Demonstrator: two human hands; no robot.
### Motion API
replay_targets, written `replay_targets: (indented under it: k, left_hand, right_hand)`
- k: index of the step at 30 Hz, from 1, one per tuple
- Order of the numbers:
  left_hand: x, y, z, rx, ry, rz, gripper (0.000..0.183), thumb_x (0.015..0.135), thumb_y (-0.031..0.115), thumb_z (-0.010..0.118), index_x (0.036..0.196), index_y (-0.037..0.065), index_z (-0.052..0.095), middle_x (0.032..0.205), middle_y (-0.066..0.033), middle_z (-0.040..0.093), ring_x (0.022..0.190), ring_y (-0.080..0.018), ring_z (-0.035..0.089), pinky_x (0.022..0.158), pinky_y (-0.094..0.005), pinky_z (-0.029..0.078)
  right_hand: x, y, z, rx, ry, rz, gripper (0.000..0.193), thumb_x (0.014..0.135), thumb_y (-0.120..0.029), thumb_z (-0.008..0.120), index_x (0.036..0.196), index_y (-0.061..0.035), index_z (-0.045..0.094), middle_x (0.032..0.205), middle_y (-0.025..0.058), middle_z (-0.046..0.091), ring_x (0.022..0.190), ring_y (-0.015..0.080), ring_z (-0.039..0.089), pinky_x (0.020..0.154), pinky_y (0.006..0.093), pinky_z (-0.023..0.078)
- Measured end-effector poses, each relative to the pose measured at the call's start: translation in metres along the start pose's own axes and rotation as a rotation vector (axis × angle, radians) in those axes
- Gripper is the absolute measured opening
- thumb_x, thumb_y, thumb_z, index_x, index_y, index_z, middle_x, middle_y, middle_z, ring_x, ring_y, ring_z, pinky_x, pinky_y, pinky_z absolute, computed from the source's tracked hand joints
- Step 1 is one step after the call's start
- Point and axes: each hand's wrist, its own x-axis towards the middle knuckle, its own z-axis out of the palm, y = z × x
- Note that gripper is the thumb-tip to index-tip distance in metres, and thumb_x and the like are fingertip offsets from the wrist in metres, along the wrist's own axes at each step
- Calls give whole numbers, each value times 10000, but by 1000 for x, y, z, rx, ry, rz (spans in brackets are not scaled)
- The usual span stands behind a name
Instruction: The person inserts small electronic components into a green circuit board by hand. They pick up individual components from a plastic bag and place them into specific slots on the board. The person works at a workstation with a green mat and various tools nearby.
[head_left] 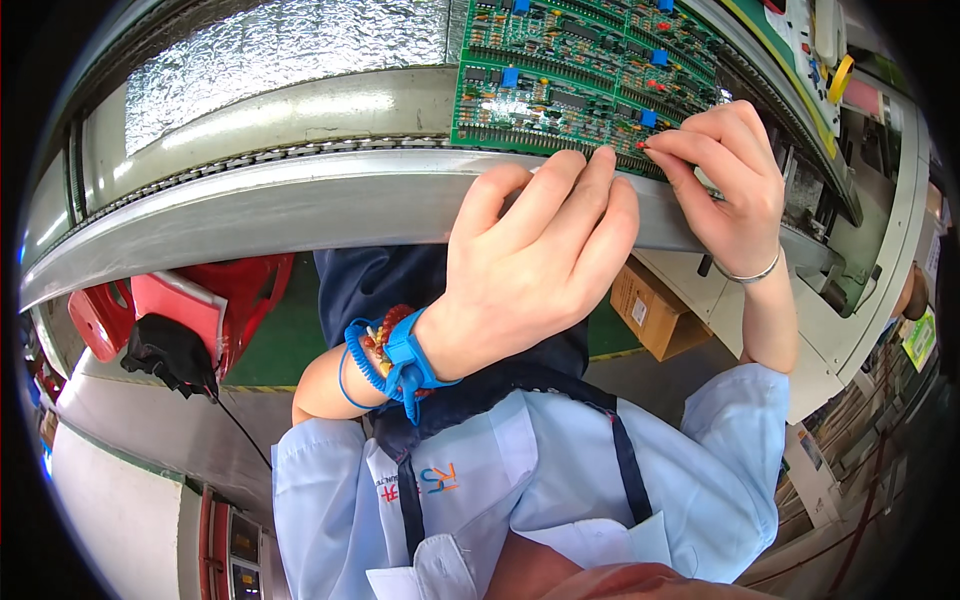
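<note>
A panel of green circuit boards (pixel 540 100) lies on the conveyor at the top, filled with black chips, blue block parts and small red parts. My right hand (pixel 730 175) reaches over its near right corner. Thumb and index finger are pinched on a small red LED (pixel 642 146) at the board surface. Beside it, my left hand (pixel 545 250) is over the metal rail, fingers bent and slightly apart. Its fingertips meet the panel's near edge, and no part shows in them; the thumb is hidden. A blue coiled wrist strap (pixel 405 365) circles my left wrist.
The metal conveyor rail (pixel 300 205) runs along the near side, with a chain (pixel 300 150) behind it. A silvery foil sheet (pixel 290 70) lies left of the panel. Below are a red stool (pixel 255 300) and a cardboard box (pixel 650 310). A white worktop (pixel 850 340) stands right.
</note>
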Motion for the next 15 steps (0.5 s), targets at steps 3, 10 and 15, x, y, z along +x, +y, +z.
replay_targets:
  k: [3,10,15]
  left_hand:
    - [0,1,1,8,3,1,286,662,110,713,936,73,643,1007,-33,670,855,-169,591,761,-288,380]
    - [2,3,3,20,-16,14,293,657,101,715,939,70,643,1012,-32,668,855,-171,586,766,-289,384]
    - [2,3,3,-6,-18,45,297,659,80,709,948,63,646,1020,-36,665,866,-175,592,760,-293,387]
  right_hand:
    - [-3,2,-1,-17,1,-23,190,640,4,725,816,-30,660,762,59,566,717,229,523,620,311,444]
    - [-8,3,-5,-38,5,-28,210,651,4,728,852,-37,680,745,44,563,695,205,521,589,293,428]
    - [-11,12,-16,-31,156,60,221,677,17,718,885,-48,682,723,36,573,671,180,527,575,289,423]
